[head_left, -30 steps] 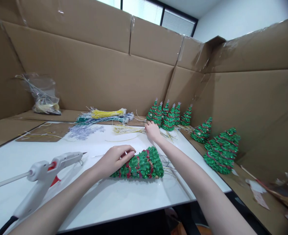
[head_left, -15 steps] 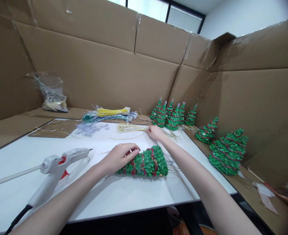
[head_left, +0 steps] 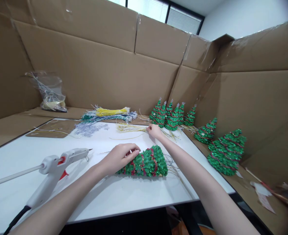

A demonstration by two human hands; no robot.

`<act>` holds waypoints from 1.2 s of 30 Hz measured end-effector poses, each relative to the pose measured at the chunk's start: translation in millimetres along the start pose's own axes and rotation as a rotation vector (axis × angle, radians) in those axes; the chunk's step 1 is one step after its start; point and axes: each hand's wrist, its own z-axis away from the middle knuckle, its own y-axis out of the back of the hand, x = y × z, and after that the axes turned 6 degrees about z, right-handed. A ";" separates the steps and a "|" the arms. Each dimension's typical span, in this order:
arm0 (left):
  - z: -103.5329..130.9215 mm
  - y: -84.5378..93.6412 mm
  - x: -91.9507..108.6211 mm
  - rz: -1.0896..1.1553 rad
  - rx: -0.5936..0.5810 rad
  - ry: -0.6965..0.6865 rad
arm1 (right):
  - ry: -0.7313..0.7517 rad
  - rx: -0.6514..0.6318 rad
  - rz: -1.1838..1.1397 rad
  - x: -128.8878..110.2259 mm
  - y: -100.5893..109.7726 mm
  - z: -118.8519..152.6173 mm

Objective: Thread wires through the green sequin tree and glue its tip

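- Cardboard walls [head_left: 97, 62]: brown, taped at the seams, standing behind and to either side of the work surface.
- White tabletop [head_left: 144, 195]: bears the work; a brown board [head_left: 52, 129] lies at its far left corner.
- Glue gun [head_left: 44, 182]: white with a red trigger, at the near left, nozzle towards the left hand, a white stick in its rear.
- Lying tree [head_left: 148, 161]: green with red garlands, on its side on the white tabletop; narrow end under the left hand, broad end to the right, with thin wires beside that end.
- Large tree [head_left: 226, 151]: green, at the right edge, with a smaller tree [head_left: 206, 131] just beyond it.
- Left hand [head_left: 121, 156]: on the lying tree, fingers curved and thumb apart from them; firmness of grip cannot be told.
- Right hand [head_left: 155, 131]: at the right end of the loose yellow and white wires [head_left: 129, 128], fingers bent down; cannot tell whether they pinch a strand.
- Tree group [head_left: 172, 119]: six small trees, upright beyond the right hand.
- Wire bundles [head_left: 109, 115]: yellow, white, green and blue, at the far edge.
- Clear bag [head_left: 53, 94]: far left, with wires inside.
- Translucent pieces [head_left: 90, 128]: heaped just before the wire bundles.
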 end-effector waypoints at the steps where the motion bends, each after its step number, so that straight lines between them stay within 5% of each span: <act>1: 0.1 -0.1 -0.1 0.000 0.000 -0.001 | -0.014 0.005 -0.008 -0.2 -0.6 -1.0; 22: 0.0 -1.2 -0.1 0.009 -0.006 0.017 | -0.210 0.047 -0.106 -9.9 10.3 5.1; 36: 0.4 -0.4 0.1 0.016 -0.017 0.016 | -0.472 -0.025 -0.535 -1.8 5.7 -6.5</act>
